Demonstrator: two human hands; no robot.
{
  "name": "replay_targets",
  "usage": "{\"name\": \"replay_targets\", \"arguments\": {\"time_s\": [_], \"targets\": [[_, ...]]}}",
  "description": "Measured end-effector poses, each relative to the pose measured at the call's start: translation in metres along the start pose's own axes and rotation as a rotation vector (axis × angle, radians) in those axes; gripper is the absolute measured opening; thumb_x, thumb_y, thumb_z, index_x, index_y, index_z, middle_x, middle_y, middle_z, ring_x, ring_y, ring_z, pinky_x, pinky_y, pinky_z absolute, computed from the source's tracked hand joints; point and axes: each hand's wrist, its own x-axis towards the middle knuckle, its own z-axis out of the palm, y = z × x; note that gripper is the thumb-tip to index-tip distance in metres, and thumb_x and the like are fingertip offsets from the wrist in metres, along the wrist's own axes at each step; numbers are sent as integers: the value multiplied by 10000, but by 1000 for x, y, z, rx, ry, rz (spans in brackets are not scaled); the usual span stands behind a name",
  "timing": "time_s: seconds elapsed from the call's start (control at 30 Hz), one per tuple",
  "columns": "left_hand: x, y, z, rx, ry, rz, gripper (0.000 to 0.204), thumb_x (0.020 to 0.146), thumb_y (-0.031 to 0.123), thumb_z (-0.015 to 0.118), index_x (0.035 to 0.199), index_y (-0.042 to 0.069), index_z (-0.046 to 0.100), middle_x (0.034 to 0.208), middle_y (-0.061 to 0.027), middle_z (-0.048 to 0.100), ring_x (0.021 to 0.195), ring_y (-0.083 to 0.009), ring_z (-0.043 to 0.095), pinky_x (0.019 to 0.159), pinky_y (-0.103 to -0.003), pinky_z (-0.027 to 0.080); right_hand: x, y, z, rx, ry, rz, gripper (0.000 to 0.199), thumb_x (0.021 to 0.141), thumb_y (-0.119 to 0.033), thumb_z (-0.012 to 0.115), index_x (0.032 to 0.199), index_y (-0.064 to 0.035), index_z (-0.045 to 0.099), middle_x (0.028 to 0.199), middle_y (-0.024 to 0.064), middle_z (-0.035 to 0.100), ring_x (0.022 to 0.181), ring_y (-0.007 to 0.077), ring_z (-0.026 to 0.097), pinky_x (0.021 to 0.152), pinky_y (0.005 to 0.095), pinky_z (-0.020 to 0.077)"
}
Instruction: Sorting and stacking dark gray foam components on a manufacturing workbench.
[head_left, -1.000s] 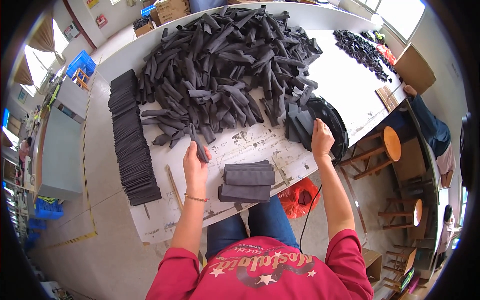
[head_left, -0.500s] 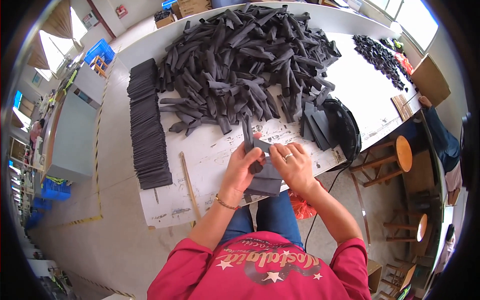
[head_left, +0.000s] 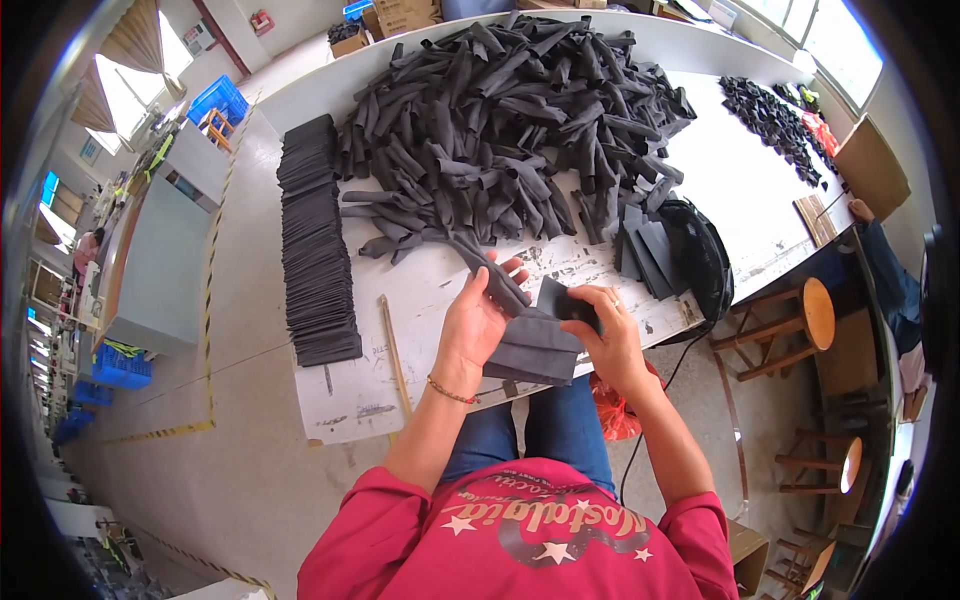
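Observation:
My left hand [head_left: 472, 322] is open, palm up, its fingers spread. A dark grey tube-like fabric piece [head_left: 497, 282] lies across it between thumb and fingers, its far end reaching toward the pile. My right hand [head_left: 612, 340] pinches a small, flat, dark piece [head_left: 558, 298] between thumb and fingers; its material is hard to tell. Below both hands, flat folded dark fabric pieces [head_left: 535, 352] lie at the table's near edge. A large heap of similar rolled fabric pieces [head_left: 500, 120] covers the far middle of the table.
A long, neat row of folded dark pieces [head_left: 318, 240] runs along the left. Beside it lies a thin wooden stick [head_left: 394, 350]. Flat dark pieces [head_left: 643, 245] and a black bag-like item [head_left: 705, 262] sit at right. Wooden stools [head_left: 815, 315] stand beyond, near another person's arm [head_left: 893, 265].
My left hand has opened, and the fabric tube it gripped upright now slants away toward the heap. My right hand has drawn a little right with the small flat piece.

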Motion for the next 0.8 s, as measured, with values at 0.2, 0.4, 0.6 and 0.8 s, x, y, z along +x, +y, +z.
{"name": "replay_targets", "arguments": {"time_s": [0.2,0.4,0.6,0.8], "targets": [[4,1,-8,140,189,47,272,933,141,623,1149,0,539,1147,-169,614,1101,-339,610,928,-408,545,-16,-1,5,-78,18,-6,418,735,-31,743,1139,-32,635,1005,134,623,911,342,560,828,412,457],[3,-4,-5,174,233,28,263,927,146,635,1098,-34,547,1057,-168,657,987,-306,668,837,-361,581,-15,-10,13,-156,105,-69,296,715,-27,746,1007,-44,700,932,69,655,863,260,573,794,369,449],[-3,-7,9,225,214,-7,247,933,152,625,1087,-31,560,1077,-173,661,976,-273,672,841,-350,569,-12,-14,10,-335,152,-113,220,720,-50,742,935,-92,720,881,14,653,847,214,577,781,349,403],[-12,-11,15,220,161,-9,249,927,140,629,1086,-33,546,1094,-189,652,1001,-277,664,879,-376,560,-13,-15,11,-483,198,-263,255,703,-70,728,955,-84,690,884,2,619,848,200,573,800,353,415]]}}
